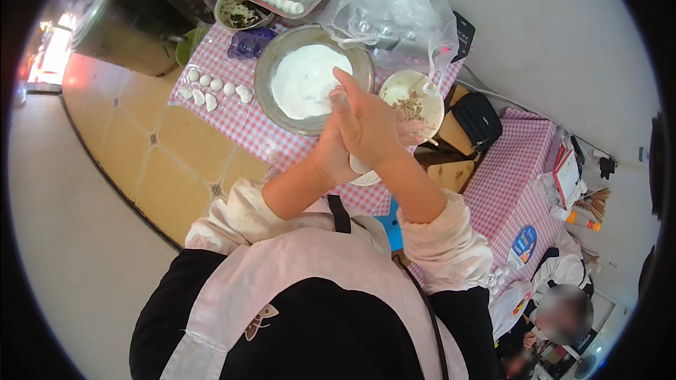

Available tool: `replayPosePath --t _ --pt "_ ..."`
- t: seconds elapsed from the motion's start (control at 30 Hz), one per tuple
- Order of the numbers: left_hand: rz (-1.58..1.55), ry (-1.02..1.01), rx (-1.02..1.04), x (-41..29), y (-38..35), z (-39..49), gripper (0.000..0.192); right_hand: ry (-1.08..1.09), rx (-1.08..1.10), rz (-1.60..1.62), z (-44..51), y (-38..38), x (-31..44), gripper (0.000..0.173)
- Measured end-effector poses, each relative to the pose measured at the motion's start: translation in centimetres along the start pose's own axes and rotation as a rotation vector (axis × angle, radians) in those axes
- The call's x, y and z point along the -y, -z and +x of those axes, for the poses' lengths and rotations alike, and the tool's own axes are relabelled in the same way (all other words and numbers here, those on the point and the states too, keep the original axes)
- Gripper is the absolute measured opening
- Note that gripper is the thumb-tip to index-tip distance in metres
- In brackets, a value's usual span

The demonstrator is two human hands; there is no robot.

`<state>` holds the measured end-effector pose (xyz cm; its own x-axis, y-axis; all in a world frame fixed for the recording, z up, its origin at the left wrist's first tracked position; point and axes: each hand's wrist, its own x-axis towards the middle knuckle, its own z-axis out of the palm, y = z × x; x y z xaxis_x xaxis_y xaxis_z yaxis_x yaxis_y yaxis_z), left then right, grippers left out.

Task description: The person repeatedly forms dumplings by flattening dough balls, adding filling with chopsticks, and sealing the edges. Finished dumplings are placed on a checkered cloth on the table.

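My right hand (369, 126) lies across my left hand (335, 153), palms together, above the near side of a metal bowl of white powder (309, 82). A smooth white piece of what looks like dough (359, 163) shows between the heels of my hands; the rest is hidden. Beyond my right hand, a round container (388, 84) holds a crumbly, brownish filling (409, 105) and a light stick (429, 139). Left of the bowl, several white dough balls (216, 84) form a row, with folded or irregular dough pieces (198, 97) nearby.
A metal tray (311, 2) of white balls and a bowl of dark-and-pale filling (237, 12) stand at the far side. A clear plastic bag (391, 5) adjoins the powder bowl. A black bag (478, 121) is at right; a person (562, 269) is at lower right.
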<state>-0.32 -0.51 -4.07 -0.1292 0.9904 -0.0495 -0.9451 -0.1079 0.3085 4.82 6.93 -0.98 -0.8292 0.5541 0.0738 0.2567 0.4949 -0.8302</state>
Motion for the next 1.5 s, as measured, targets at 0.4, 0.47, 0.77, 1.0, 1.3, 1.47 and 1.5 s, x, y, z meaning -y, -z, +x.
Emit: replayPosePath --t 0.4,0.47,0.77,1.0,1.3,1.47,1.5 --pt "0.110 0.060 0.061 0.0 2.3 -1.0 0.080 0.106 -0.215 0.130 -0.8 -1.8 0.6 0.048" --pt "-0.074 0.046 -0.300 -0.1 -1.0 -1.0 0.085 0.012 -0.115 0.175 0.3 -0.4 0.5 0.047" --pt "-0.050 0.098 -0.122 0.4 0.8 -0.7 0.090 0.016 -0.165 -0.100 0.5 -1.9 0.7 0.041" --pt "-0.129 0.116 -0.275 -2.2 -4.6 -1.5 0.093 -0.003 0.080 -0.013 0.7 0.7 1.1 0.036" --pt "-0.118 0.128 -0.217 -0.8 -0.4 0.0 0.101 0.460 0.085 -0.747 -0.6 -2.9 -4.0 0.016" --pt "-0.150 0.156 -0.174 -2.0 -0.9 0.8 0.097 0.411 0.086 -0.670 0.7 -1.8 -0.7 0.018" --pt "-0.109 0.139 -0.119 -1.6 0.4 1.4 0.096 0.350 0.030 -0.598 0.7 -2.0 -0.9 0.020"
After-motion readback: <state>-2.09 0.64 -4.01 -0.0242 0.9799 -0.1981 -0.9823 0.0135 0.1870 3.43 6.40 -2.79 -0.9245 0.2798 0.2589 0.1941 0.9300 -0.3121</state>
